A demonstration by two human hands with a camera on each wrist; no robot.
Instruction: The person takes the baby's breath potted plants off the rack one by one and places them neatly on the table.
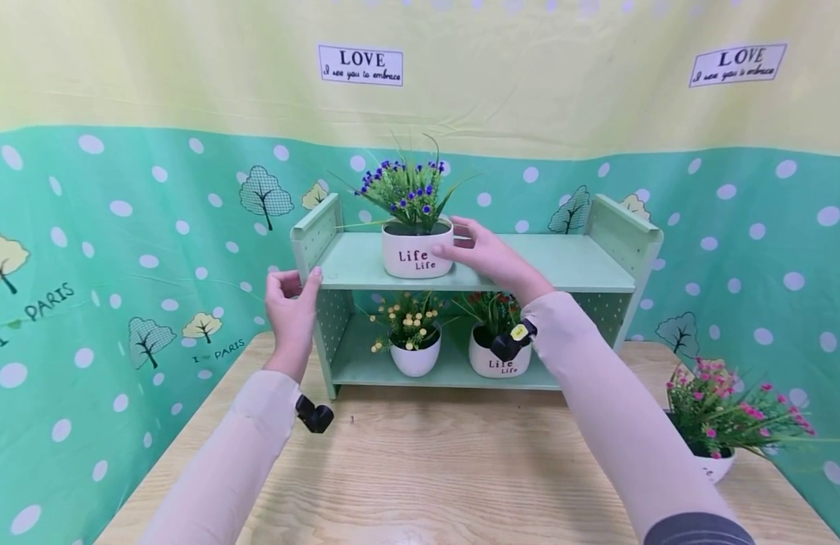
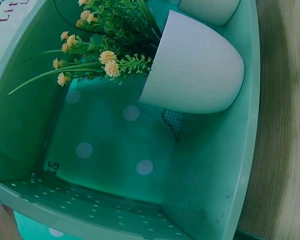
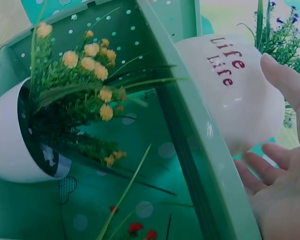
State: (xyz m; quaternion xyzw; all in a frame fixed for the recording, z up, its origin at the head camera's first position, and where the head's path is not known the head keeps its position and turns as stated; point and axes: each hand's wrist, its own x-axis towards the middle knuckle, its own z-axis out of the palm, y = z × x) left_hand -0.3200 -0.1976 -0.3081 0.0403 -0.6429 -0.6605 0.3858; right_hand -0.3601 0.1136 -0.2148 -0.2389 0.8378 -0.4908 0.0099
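A small green two-tier shelf (image 1: pixel 542 253) stands on the wooden table. My left hand (image 1: pixel 290 314) grips the shelf's left side panel at its front edge, thumb on the near side. In the left wrist view only a bit of that hand (image 2: pixel 0 222) shows, at the lower left corner. On the upper tier, left of centre, is a white pot marked "Life" with purple flowers (image 1: pixel 415 246). My right hand (image 1: pixel 491 257) holds this pot from its right side, thumb across the front. The right wrist view shows the thumb by the lettering and the other fingers along the pot's side (image 3: pixel 240 110).
On the lower tier are a white pot with yellow flowers (image 1: pixel 418 357) and a "Life" pot with red flowers (image 1: pixel 484 362), partly behind the right wrist. A pink-flowered pot (image 1: pixel 726 416) stands on the table at right, partly hidden by the sleeve. A patterned curtain (image 1: pixel 154 227) hangs behind.
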